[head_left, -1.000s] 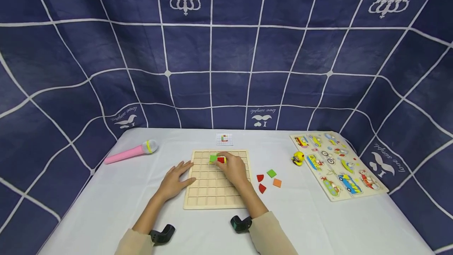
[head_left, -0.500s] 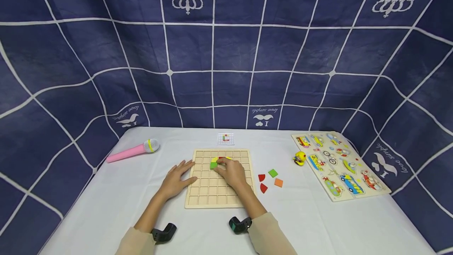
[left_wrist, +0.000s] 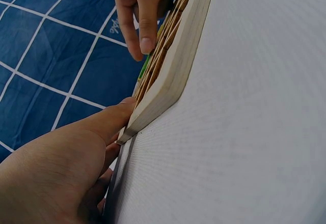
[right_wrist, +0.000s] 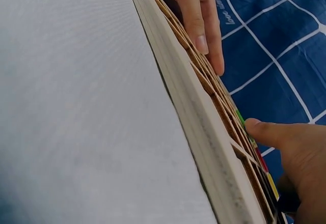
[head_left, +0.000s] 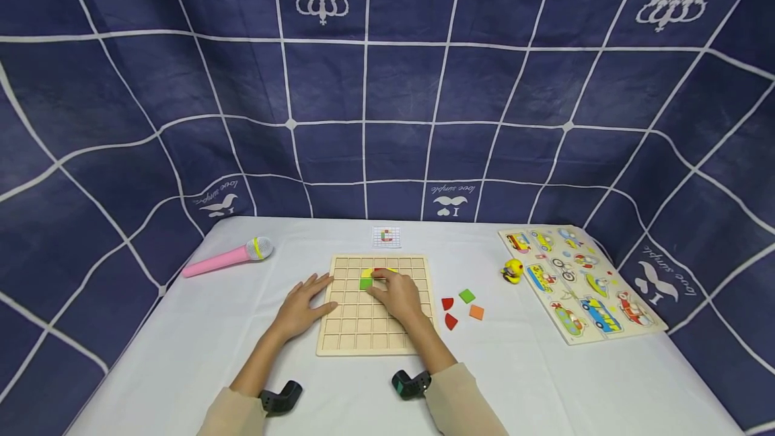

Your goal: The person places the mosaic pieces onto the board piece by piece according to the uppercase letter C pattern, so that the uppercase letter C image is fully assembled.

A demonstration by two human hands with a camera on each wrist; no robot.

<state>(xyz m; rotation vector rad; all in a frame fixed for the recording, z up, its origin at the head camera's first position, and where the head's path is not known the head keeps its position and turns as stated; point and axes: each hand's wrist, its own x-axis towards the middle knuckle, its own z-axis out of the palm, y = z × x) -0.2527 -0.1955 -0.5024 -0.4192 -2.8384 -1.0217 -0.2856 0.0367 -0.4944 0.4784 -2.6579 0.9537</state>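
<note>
A wooden grid board (head_left: 354, 332) lies on the white table. Near its far side sit a green square tile (head_left: 366, 284), a yellow piece (head_left: 366, 274) just beyond it, and a red piece partly covered by my right hand (head_left: 401, 295). That hand is over the board, its thumb at the green tile; in the right wrist view the thumb tip meets the green tile's (right_wrist: 240, 117) edge. My left hand (head_left: 301, 309) rests at the board's left edge with straight, spread fingers, and its thumb lies on the rim in the left wrist view.
Right of the board lie two red quarter-round pieces (head_left: 451, 321), a green tile (head_left: 467, 296) and an orange tile (head_left: 476, 313). A pattern card (head_left: 386, 237) lies behind it. A pink microphone (head_left: 224, 261) is at left; a yellow duck (head_left: 512, 271) and picture puzzle board (head_left: 581, 281) are at right.
The green tile, pinched over the yellow piece earlier, has come nearer and down into the grid. My right hand moved slightly nearer with it. The left hand stayed at the board's edge.
</note>
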